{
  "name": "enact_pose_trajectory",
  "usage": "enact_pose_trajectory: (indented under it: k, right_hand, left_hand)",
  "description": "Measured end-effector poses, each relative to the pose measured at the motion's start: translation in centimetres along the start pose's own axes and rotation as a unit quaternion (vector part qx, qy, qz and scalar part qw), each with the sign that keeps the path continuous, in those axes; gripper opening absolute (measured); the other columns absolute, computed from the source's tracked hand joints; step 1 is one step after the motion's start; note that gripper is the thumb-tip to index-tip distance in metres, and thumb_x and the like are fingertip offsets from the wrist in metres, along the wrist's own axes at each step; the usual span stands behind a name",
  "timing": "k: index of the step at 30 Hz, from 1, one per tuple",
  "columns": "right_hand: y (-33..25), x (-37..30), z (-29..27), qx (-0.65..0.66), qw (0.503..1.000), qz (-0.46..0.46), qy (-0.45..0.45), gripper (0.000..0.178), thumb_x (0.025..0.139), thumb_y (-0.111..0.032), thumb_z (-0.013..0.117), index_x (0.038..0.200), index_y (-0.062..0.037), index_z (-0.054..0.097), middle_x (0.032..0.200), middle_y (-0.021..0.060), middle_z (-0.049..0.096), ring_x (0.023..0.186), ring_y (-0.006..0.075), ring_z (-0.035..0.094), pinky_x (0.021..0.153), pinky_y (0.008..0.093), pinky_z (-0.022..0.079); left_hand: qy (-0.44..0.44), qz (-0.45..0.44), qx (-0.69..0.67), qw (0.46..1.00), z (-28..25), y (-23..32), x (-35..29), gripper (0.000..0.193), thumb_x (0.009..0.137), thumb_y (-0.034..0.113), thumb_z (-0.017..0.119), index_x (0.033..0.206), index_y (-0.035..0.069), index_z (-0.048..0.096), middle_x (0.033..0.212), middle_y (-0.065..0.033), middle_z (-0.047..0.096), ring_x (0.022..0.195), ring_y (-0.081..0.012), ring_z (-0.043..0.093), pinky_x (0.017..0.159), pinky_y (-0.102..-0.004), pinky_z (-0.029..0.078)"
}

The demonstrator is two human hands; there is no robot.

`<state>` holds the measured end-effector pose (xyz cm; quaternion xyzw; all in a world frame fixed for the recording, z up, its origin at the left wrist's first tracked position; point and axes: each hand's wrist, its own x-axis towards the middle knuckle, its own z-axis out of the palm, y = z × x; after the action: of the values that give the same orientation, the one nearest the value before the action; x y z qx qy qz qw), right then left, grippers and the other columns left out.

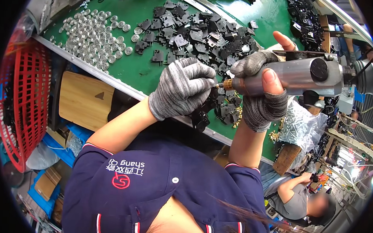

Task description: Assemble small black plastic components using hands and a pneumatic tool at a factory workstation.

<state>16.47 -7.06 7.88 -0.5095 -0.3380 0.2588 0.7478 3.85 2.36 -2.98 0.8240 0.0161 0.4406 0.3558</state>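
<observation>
Green surface: Because it carries the heaped parts, the green-topped table with a pale metal edge [138, 72] is crowded beneath the work.
Far left: A red plastic lattice basket [31, 93] stands beyond the table's near edge, well apart from the tool.
Below the edge: A flat, tan, wood-grained panel [85, 97] sits out of the way.
Tool in use: A grey, cylindrical, metal power driver [298, 73] is held crosswise above the table, its gold-coloured ridged nose [228, 84] facing left. It looks heavy and stiff; the smooth barrel could slip against bare skin, while knit fabric should help. The sound place to take hold is around the barrel behind the nose, clear of the tip.
Barrel: The right grip, in a grey knit glove with bare thumb [264, 105], is wrapped around the driver.
Nose tip: The left grip, in a striped grey knit glove [181, 91], curls its fingers right there; I cannot tell whether they pinch a part.
Right side: A clear plastic bag of silver-coloured hardware [305, 123] lies near the right wrist.
Dark heap: Small, flat, black pronged parts [202, 38], apparently light and stiff, clutter the space around the nose.
Shiny scatter: Round silver-coloured metal discs [96, 41] spread further left.
Tiniest: Gold-coloured metal pieces [274, 136] lie between wrist and bag.
</observation>
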Motion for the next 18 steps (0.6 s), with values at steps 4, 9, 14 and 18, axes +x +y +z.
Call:
enact_pose_trajectory:
  k: [4, 9, 14, 18]
  right_hand:
    - [0.63, -0.06, -0.31, -0.023, 1.0, -0.012, 0.016, 0.072, 0.079, -0.013, 0.068, 0.14, 0.0064, 0.035, 0.075, 0.0104, 0.059, 0.066, 0.0213, 0.062, 0.064, 0.0387, 0.059]
    - [0.71, -0.12, -0.42, 0.032, 0.999, -0.003, -0.012, 0.076, 0.078, -0.011, 0.072, 0.141, 0.0076, 0.035, 0.08, 0.0074, 0.065, 0.069, 0.0158, 0.066, 0.069, 0.0288, 0.057]
    - [0.41, -0.04, -0.27, 0.035, 0.999, -0.004, -0.012, 0.076, 0.078, -0.011, 0.071, 0.142, 0.0077, 0.034, 0.079, 0.0078, 0.065, 0.069, 0.0167, 0.066, 0.069, 0.0289, 0.058]
    - [0.26, 0.05, -0.32, 0.016, 1.0, 0.022, 0.004, 0.074, 0.078, -0.017, 0.069, 0.14, 0.0061, 0.036, 0.075, 0.0117, 0.059, 0.063, 0.0225, 0.062, 0.06, 0.0376, 0.059]
  left_hand:
    - [-0.007, 0.003, 0.0, 1.0, -0.02, 0.05, 0.05, 0.016, 0.068, 0.008, 0.074, 0.083, 0.009, 0.07, 0.091, -0.007, 0.069, 0.074, -0.0273, 0.065, 0.063, -0.0393, 0.053]
    - [-0.024, -0.003, -0.004, 1.0, -0.38, 0.24, -0.03, 0.019, 0.069, 0.003, 0.075, 0.086, 0.007, 0.069, 0.094, -0.0089, 0.069, 0.078, -0.0287, 0.067, 0.066, -0.0394, 0.054]
    - [-0.033, -0.002, -0.006, 0.999, -0.43, 0.18, -0.07, 0.02, 0.07, 0.001, 0.075, 0.088, 0.006, 0.068, 0.095, -0.0101, 0.07, 0.08, -0.0296, 0.069, 0.067, -0.0396, 0.055]
    - [-0.032, 0.001, -0.008, 0.999, -0.4, 0.11, -0.11, 0.021, 0.07, 0.001, 0.075, 0.089, 0.006, 0.068, 0.096, -0.0102, 0.07, 0.08, -0.0296, 0.069, 0.067, -0.0396, 0.055]
